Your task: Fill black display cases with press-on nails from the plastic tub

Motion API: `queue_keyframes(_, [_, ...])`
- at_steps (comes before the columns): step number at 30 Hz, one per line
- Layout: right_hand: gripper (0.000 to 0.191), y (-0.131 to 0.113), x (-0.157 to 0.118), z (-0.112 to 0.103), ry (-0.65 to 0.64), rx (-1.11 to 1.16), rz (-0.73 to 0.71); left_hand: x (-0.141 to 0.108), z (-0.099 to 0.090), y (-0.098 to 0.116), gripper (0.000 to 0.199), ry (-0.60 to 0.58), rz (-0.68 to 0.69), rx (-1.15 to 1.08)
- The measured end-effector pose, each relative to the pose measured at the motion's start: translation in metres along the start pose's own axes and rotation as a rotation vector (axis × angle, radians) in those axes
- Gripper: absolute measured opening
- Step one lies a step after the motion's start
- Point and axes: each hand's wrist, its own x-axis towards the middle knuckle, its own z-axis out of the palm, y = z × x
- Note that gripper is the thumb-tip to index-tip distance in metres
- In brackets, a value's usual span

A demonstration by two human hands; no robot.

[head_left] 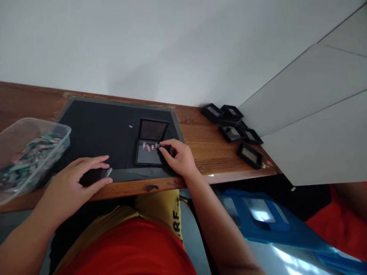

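Pink rounded nails (148,148) in black case (149,158)

Wall: plain white (160,53), along the bench's far edge
Bench: brown wood (197,147)
Right end: pale panels (315,126), thin dark seams
Chair: blue (258,214)
Floor: grey, bright reflections (295,259)
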Motion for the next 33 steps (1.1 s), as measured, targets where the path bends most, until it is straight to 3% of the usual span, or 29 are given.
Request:
queue_keyframes(5, [0.015,-0.001,-0.001,0.000,-0.013,0.002,-0.021,0.007,0.002,-0.004,0.054,-0.004,0.079,0.012])
queue_keyframes(9, [0.016,0.000,-0.001,-0.001,0.016,0.052,-0.003,0.014,0.007,-0.010,0.039,-0.021,0.146,0.058])
queue_keyframes(14, [0.020,0.002,-0.003,-0.003,0.045,0.111,0.004,0.013,0.008,-0.008,0.033,0.007,0.151,0.087])
queue_keyframes(19, [0.021,0.001,-0.005,-0.005,0.033,0.151,0.000,0.010,0.005,0.001,0.035,0.123,0.103,0.126])
queue_keyframes(23, [0.021,0.000,-0.006,-0.006,0.016,0.163,0.011,0.010,0.003,0.003,0.027,0.117,0.102,0.144])
queue_keyframes(29, [0.023,-0.003,-0.006,-0.009,-0.004,0.165,-0.015,0.005,0.001,0.001,0.025,0.101,0.235,0.240])
queue_keyframes(33, [0.026,-0.004,-0.007,-0.010,-0.017,0.177,-0.003,0.012,0.006,0.018,0.028,0.155,0.411,0.305])
